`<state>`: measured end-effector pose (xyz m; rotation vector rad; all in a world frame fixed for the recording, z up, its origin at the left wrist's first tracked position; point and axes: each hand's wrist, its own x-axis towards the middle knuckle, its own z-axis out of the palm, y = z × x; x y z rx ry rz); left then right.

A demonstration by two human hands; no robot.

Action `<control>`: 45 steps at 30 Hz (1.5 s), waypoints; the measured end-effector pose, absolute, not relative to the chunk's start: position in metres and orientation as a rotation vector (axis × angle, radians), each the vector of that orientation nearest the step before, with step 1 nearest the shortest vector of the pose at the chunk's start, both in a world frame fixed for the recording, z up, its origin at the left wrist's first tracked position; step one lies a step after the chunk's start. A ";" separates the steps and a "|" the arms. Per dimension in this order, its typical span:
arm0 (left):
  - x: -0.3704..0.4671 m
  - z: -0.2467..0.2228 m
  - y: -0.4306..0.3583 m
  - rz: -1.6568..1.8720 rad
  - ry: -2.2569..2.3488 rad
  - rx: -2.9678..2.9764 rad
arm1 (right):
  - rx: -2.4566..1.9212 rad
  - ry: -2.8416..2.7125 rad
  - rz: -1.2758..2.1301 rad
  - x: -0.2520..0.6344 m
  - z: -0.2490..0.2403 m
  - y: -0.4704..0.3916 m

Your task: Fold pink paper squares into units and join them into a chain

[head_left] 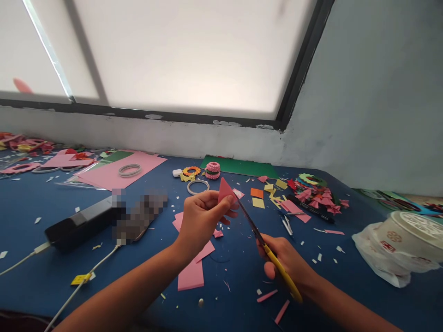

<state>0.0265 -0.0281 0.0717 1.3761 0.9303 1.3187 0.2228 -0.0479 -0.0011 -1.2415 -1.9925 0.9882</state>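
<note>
Blue table (242,258) is set beneath a bright window (194,55). At left, pink sheets (100,173) are spread. By the left hand (199,212), 1 pink paper piece (225,190) is pinched point-up between thumb and curled fingers. Just to its right, scissors (268,251) are slanted up-left along their length, blade tips aimed at its right edge; contact cannot be told. Their yellow handle is enclosed by the curled right hand (285,257).

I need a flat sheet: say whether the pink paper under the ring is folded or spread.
Spread: the pink paper lies flat under the ring, no fold showing.
</note>
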 end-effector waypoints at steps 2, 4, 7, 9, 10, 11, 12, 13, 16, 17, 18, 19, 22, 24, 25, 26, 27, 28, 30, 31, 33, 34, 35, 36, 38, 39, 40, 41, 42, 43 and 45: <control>0.027 0.072 -0.029 1.301 0.942 1.363 | -1.240 -1.998 0.955 0.222 -0.001 -0.048; 0.028 0.072 -0.029 1.287 0.951 1.357 | -1.225 -2.007 0.931 0.222 -0.001 -0.048; 0.028 0.072 -0.028 1.285 0.950 1.366 | -1.209 -2.024 0.915 0.222 0.000 -0.048; 0.027 0.071 -0.028 1.285 0.949 1.372 | -1.212 -2.031 0.913 0.223 0.001 -0.049; 0.027 0.071 -0.028 1.288 0.949 1.373 | -1.216 -2.032 0.913 0.223 0.001 -0.049; 0.027 0.071 -0.028 1.290 0.948 1.374 | -1.220 -2.032 0.918 0.223 0.001 -0.049; 0.027 0.071 -0.028 1.292 0.949 1.374 | -1.224 -2.030 0.924 0.224 0.001 -0.049; 0.027 0.072 -0.029 1.293 0.951 1.376 | -1.225 -2.029 0.930 0.224 0.001 -0.050; 0.028 0.072 -0.029 1.287 0.971 1.382 | -1.210 -2.020 0.938 0.223 0.001 -0.050; 0.028 0.073 -0.029 1.282 0.979 1.382 | -1.204 -2.018 0.933 0.223 0.000 -0.050; 0.028 0.073 -0.029 1.278 0.983 1.383 | -1.200 -2.019 0.928 0.223 0.000 -0.050; 0.028 0.073 -0.029 1.275 0.983 1.382 | -1.199 -2.019 0.925 0.223 -0.001 -0.050; 0.028 0.072 -0.029 1.278 0.958 1.380 | -1.185 -2.022 0.944 0.222 -0.001 -0.049; 0.027 0.071 -0.029 1.285 0.937 1.371 | -1.161 -2.014 0.987 0.222 -0.001 -0.050; 0.027 0.071 -0.029 1.290 0.929 1.364 | -1.149 -2.009 1.006 0.222 -0.001 -0.050; 0.027 0.070 -0.029 1.293 0.921 1.357 | -1.137 -2.008 1.022 0.223 -0.001 -0.050; 0.027 0.070 -0.029 1.294 0.914 1.351 | -1.130 -2.005 1.026 0.223 -0.001 -0.050; 0.027 0.070 -0.029 1.295 0.907 1.346 | -1.126 -2.006 1.022 0.223 -0.001 -0.050; 0.027 0.070 -0.029 1.297 0.896 1.341 | -1.130 -2.011 1.005 0.224 -0.002 -0.050; 0.028 0.070 -0.029 1.298 0.895 1.341 | -1.134 -2.011 0.999 0.224 -0.002 -0.050; 0.028 0.071 -0.030 1.299 0.902 1.341 | -1.144 -2.010 0.995 0.225 -0.002 -0.050; 0.028 0.071 -0.030 1.300 0.907 1.340 | -1.151 -2.011 0.993 0.225 -0.002 -0.050; 0.028 0.071 -0.030 1.299 0.912 1.337 | -1.161 -2.009 0.988 0.225 -0.002 -0.050; 0.028 0.071 -0.030 1.300 0.916 1.332 | -1.169 -2.009 0.983 0.225 -0.001 -0.050; 0.028 0.072 -0.030 1.307 0.919 1.330 | -1.182 -2.017 0.968 0.225 0.000 -0.050; 0.028 0.071 -0.030 1.313 0.919 1.335 | -1.185 -2.022 0.961 0.225 0.000 -0.050; 0.027 0.071 -0.030 1.318 0.920 1.342 | -1.187 -2.025 0.959 0.225 0.000 -0.050; 0.027 0.071 -0.030 1.320 0.922 1.351 | -1.190 -2.029 0.958 0.224 0.001 -0.051; 0.027 0.071 -0.030 1.320 0.924 1.360 | -1.192 -2.033 0.955 0.224 0.001 -0.051; 0.027 0.071 -0.030 1.318 0.927 1.367 | -1.193 -2.036 0.953 0.224 0.001 -0.051; 0.027 0.071 -0.030 1.311 0.930 1.374 | -1.190 -2.039 0.943 0.224 0.001 -0.051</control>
